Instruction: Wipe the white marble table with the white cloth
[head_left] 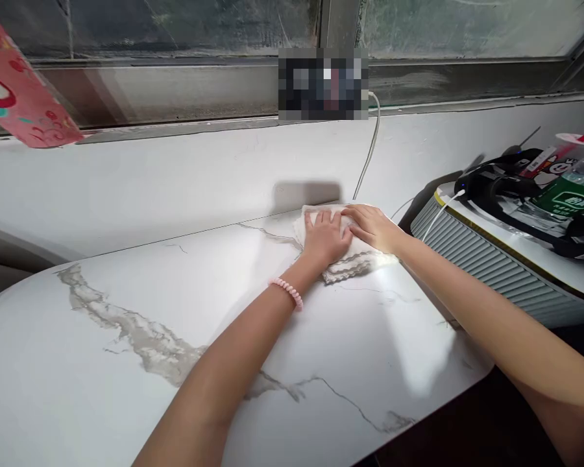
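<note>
Your left hand (325,237) lies flat on a white cloth (350,256), fingers together and pointing toward the wall, palm pressed down. Your right hand (374,227) rests on the same cloth just beside it, fingers extended and close together, touching the left hand's fingertips. The cloth sits bunched at the far edge of a white marble-patterned table (126,337), next to the windowsill wall. A pink bead bracelet (286,291) circles your left wrist. To the right, a ribbed grey appliance (486,266) carries a black device (496,181) and a green bottle (574,191). A white cable (370,152) hangs down the wall behind the cloth.
</note>
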Demonstrator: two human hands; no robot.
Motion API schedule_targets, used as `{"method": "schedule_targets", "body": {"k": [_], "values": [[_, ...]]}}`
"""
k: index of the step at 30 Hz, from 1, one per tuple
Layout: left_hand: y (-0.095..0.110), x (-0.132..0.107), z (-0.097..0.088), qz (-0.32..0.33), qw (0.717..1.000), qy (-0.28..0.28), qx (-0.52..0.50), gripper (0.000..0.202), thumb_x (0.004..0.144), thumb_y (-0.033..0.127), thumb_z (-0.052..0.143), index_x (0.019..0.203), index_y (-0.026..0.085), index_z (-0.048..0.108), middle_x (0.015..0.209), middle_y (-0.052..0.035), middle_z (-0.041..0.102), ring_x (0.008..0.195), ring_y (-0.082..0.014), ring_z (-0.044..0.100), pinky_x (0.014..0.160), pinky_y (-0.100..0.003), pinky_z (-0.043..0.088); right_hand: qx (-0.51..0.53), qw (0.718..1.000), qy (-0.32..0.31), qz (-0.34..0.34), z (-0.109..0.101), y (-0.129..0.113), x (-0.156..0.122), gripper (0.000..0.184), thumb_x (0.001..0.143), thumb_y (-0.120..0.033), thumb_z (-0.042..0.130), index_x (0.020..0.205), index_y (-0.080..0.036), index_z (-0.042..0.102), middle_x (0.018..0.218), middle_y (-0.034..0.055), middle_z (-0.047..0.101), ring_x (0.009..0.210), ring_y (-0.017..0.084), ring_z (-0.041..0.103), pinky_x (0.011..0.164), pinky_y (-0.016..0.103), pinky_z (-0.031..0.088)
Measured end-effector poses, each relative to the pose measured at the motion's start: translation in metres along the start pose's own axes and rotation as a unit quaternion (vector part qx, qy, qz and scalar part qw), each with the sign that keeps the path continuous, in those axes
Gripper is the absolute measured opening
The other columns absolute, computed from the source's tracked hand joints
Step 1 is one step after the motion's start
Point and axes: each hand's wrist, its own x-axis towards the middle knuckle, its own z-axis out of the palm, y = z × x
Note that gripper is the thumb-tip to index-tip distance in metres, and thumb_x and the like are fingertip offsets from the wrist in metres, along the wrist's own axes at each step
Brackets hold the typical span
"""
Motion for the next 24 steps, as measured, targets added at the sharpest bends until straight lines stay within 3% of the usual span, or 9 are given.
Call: {"method": "schedule_targets", "body": {"k": [7,13,18,24], "values": [[-0.027,0.032,0.000,-0.018,1.000,0.014,-0.006,0.048,0.099,0.038,0.030,0.140,0.017,0.045,0.142,-0.0103,0.050,0.136,-0.0229,0.039,0.119,-0.047,0.013,-0.018,1.000,0.013,0.016,0.016,0.019,0.040,0.048,0.098,-0.045,0.030,0.136,-0.022,0.048,0.137,0.0119,0.053,0.129,0.031,0.044,0.106,0.050,0.034],[-0.034,0.043,0.001,-0.020,1.000,0.024,0.006,0.047,0.099,0.036,0.031,0.140,0.019,0.045,0.142,-0.0097,0.052,0.133,-0.0237,0.042,0.117,-0.046,0.020,-0.037,0.999,0.023,0.032,0.027,0.031,0.058,0.047,0.097,-0.041,0.034,0.135,-0.018,0.050,0.135,0.0120,0.056,0.125,0.030,0.048,0.105,0.047,0.036],[-0.028,0.032,-0.001,-0.019,1.000,0.014,0.019,0.048,0.101,0.035,0.028,0.143,0.016,0.041,0.148,-0.0111,0.045,0.138,-0.0233,0.036,0.120,-0.048,0.013,-0.023,0.999,0.041,0.020,0.024,0.025,0.049,0.046,0.098,-0.043,0.034,0.134,-0.019,0.051,0.136,0.0111,0.056,0.127,0.029,0.048,0.106,0.046,0.037],[-0.012,-0.002,-0.003,-0.020,0.999,-0.006,0.039,0.053,0.100,0.040,0.029,0.146,0.014,0.038,0.153,-0.0126,0.039,0.143,-0.0248,0.030,0.120,-0.049,0.009,-0.003,0.999,0.034,0.004,0.017,0.008,0.016,0.050,0.098,-0.050,0.034,0.136,-0.022,0.050,0.140,0.0118,0.053,0.130,0.030,0.046,0.108,0.050,0.036]]}}
